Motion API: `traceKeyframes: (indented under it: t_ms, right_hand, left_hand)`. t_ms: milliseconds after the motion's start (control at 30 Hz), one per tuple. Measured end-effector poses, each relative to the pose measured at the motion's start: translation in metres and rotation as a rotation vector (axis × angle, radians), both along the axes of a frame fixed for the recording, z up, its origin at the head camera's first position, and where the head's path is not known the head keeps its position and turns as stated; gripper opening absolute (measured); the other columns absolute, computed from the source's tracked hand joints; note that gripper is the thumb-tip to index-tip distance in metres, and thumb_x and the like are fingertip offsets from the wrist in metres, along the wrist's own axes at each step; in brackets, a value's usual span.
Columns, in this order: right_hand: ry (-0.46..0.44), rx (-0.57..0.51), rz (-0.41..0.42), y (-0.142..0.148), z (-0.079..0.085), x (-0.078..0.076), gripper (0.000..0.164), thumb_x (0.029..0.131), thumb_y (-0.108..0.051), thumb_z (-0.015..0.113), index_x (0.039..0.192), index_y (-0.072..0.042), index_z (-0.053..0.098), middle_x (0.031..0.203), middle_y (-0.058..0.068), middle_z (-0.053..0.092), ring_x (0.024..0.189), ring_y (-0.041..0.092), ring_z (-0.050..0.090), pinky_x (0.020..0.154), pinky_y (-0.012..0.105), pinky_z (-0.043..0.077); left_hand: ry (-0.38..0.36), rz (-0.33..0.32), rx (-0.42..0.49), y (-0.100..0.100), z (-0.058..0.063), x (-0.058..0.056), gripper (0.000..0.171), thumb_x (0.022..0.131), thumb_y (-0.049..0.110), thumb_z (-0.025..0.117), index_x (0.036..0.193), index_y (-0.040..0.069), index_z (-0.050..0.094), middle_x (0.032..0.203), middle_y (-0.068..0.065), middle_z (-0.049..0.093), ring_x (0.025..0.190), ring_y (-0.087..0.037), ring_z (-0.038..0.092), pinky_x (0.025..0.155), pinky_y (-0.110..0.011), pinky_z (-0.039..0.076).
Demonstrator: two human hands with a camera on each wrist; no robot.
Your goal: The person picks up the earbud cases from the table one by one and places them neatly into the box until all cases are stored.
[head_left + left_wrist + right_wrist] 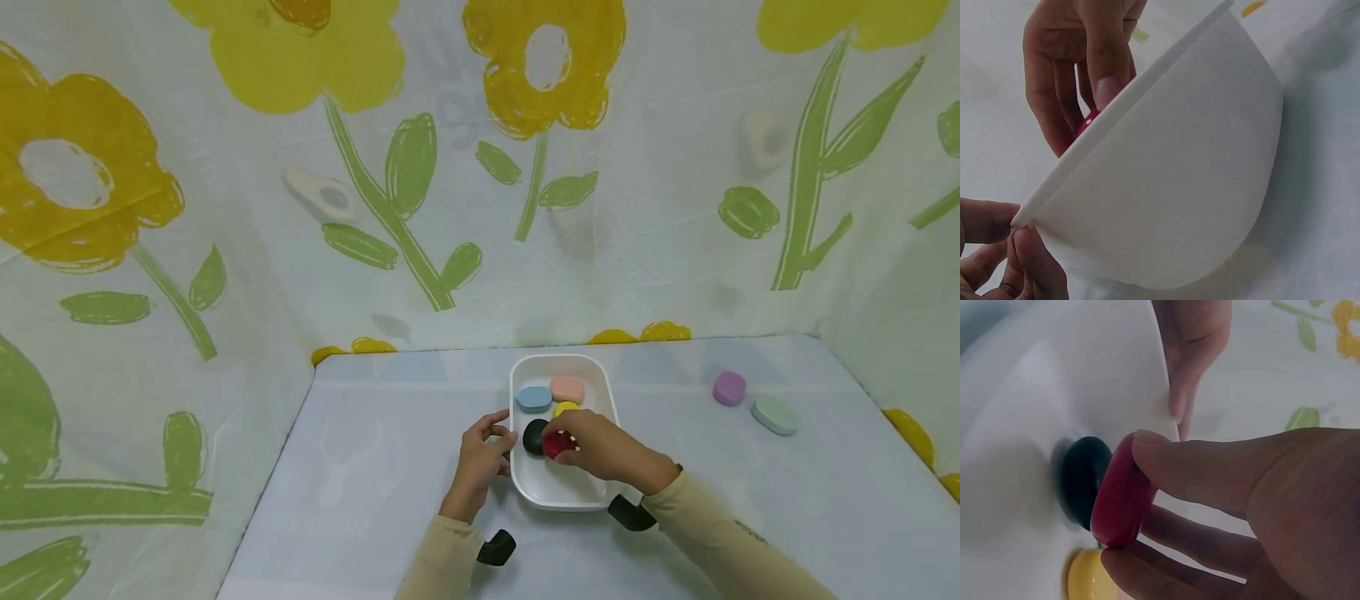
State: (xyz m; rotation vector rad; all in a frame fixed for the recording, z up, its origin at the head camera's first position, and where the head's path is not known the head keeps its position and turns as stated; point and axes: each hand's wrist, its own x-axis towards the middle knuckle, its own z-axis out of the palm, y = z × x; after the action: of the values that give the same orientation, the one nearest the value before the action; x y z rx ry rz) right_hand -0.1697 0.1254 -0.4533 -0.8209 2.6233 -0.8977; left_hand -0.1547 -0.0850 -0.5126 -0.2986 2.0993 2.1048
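Observation:
A white plastic tub (558, 505) stands on the table before me. My left hand (480, 458) pinches its left rim between thumb and fingers, as the left wrist view shows. Inside the tub, my right hand (611, 448) holds a smooth, rounded red pebble-shaped piece (1121, 503) between thumb and fingertips. Right beside it is a black oval piece (1082, 478). A yellow piece (566, 407), partly hidden by the right hand, lies farther back. Near the tub's far end are a light blue piece (534, 399) and a pink one (567, 388).
To the right on the pale table (405, 467) lie a purple piece (729, 388) and a mint green oval piece (776, 415). Black wrist-worn devices (497, 548) show at both wrists. A white flower-printed curtain (660, 250) rises behind and along both sides.

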Motion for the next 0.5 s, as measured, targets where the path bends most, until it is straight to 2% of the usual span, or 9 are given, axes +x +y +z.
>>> traceKeyframes:
  t_ms: [167, 400, 500]
  right_hand:
    - [-0.041, 0.023, 0.001, -0.0046, -0.0021, 0.0020, 0.033, 0.087, 0.000, 0.085, 0.117, -0.002, 0.075, 0.113, 0.005, 0.070, 0.102, 0.021, 0.062, 0.090, 0.040, 0.060]
    - [-0.020, 0.017, 0.023, -0.0084, -0.0033, 0.0037, 0.032, 0.086, 0.001, 0.085, 0.117, 0.000, 0.076, 0.112, 0.006, 0.071, 0.101, 0.021, 0.062, 0.087, 0.037, 0.060]
    - [-0.030, 0.004, 0.015, -0.0088, -0.0034, 0.0045, 0.031, 0.087, 0.000, 0.085, 0.117, 0.000, 0.075, 0.112, 0.008, 0.072, 0.102, 0.024, 0.065, 0.089, 0.041, 0.061]
  left_hand:
    - [0.014, -0.004, 0.008, -0.0005, 0.0019, 0.0015, 0.045, 0.100, 0.005, 0.070, 0.144, 0.000, 0.062, 0.102, -0.005, 0.061, 0.065, -0.015, 0.056, 0.048, -0.021, 0.050]
    - [0.020, -0.009, 0.023, -0.0012, 0.0006, 0.0013, 0.044, 0.100, 0.004, 0.069, 0.144, 0.000, 0.062, 0.102, -0.005, 0.060, 0.065, -0.014, 0.056, 0.048, -0.020, 0.050]
    - [0.021, -0.012, 0.033, -0.0015, 0.0014, 0.0016, 0.044, 0.100, 0.004, 0.069, 0.144, -0.001, 0.061, 0.102, -0.005, 0.060, 0.066, -0.014, 0.056, 0.048, -0.020, 0.050]
